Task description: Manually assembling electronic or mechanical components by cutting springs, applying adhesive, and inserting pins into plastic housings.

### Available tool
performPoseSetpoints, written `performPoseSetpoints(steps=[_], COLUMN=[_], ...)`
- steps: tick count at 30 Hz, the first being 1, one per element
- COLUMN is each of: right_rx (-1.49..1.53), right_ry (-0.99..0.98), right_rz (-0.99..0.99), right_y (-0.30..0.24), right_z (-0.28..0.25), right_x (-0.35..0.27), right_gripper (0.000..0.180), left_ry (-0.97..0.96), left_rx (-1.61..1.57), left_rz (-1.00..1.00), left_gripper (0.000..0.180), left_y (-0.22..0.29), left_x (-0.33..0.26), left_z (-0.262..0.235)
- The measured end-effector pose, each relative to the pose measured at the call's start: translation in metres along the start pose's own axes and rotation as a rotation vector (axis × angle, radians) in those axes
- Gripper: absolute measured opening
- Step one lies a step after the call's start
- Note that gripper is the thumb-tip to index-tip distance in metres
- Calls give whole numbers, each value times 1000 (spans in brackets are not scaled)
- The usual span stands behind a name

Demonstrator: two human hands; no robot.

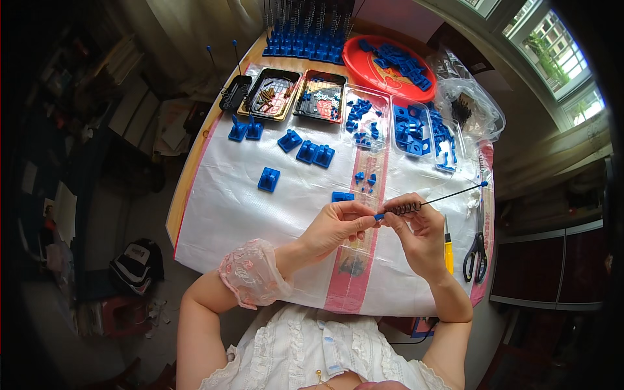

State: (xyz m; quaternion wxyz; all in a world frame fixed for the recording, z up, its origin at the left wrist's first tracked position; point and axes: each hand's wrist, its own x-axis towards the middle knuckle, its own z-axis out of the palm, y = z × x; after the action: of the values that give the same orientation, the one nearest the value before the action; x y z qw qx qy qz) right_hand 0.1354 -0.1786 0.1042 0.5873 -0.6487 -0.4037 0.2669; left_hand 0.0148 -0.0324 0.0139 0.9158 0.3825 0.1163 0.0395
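Note:
Over the near part of the table, my left hand (331, 227) pinches a small blue plastic piece (379, 217) between thumb and fingers. My right hand (419, 234) is closed on a dark coil spring (404, 208); the spring's end meets the blue piece at my fingertips. From the spring a thin black rod (452, 194) reaches up to the right, with a blue ball (484, 184) on its tip. How the blue piece joins the spring is hidden by my fingers. Just beyond my left hand lies a blue square-based part (342, 196).
Farther back are black trays (246, 107) of small parts, clear boxes (429, 146) of blue pieces and a red basin (354, 62). Several blue bases (268, 179) lie left of centre. Scissors (479, 250) and a yellow-handled tool (448, 253) lie right. Assembled spring pieces (305, 49) stand behind.

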Motion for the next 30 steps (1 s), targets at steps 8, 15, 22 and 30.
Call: performPoseSetpoints(steps=[8,15,22,30], right_rx=[-63,-48,-133,-254], right_ry=[39,115,37,1], right_rz=[-80,-142,-179,-224], right_y=[-4,-11,-3,15], right_z=[-3,-7,2,14], right_x=[5,17,26,42], right_gripper=[15,12,12,12], left_ry=[-2,-184,91,237], left_rx=[136,273,496,1266], left_rz=[-32,-2,552,360], left_gripper=[18,16,23,34], left_y=[13,52,91,71], left_x=[-1,-7,-9,-2], left_z=[2,0,-24,-22])
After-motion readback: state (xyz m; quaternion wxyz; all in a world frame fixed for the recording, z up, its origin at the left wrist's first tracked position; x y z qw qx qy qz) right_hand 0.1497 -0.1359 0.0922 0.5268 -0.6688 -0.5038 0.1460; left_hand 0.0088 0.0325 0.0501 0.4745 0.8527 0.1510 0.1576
